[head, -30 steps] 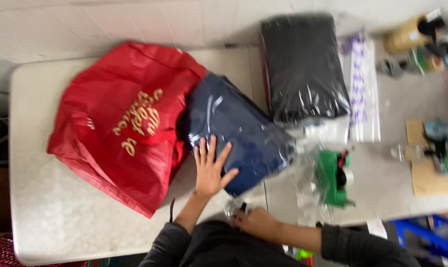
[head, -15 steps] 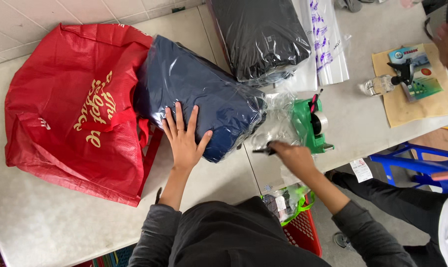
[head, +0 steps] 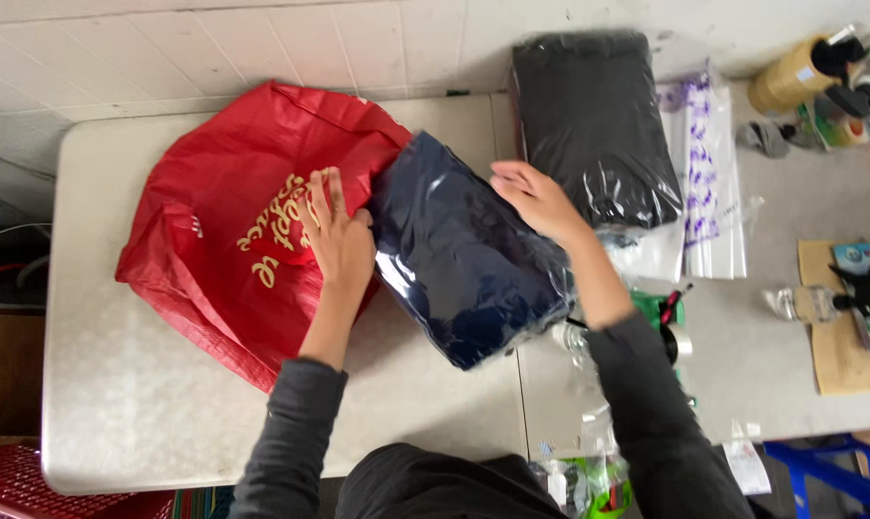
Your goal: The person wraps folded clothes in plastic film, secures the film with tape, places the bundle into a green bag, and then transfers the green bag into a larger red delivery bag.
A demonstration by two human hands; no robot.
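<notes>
The left hand (head: 337, 231) lies flat, fingers spread, on the red bag (head: 233, 240) at the navy pack's (head: 464, 252) left edge, and the right hand (head: 536, 197) rests open on the pack's upper right corner; neither hand is closed around anything. There is one red bag, one navy pack and one black pack (head: 588, 120), the navy one lying between the other two, overlapping the bag. Its long axis runs diagonally from upper left to lower right across the table (head: 118, 404), with bare tabletop toward the near edge.
</notes>
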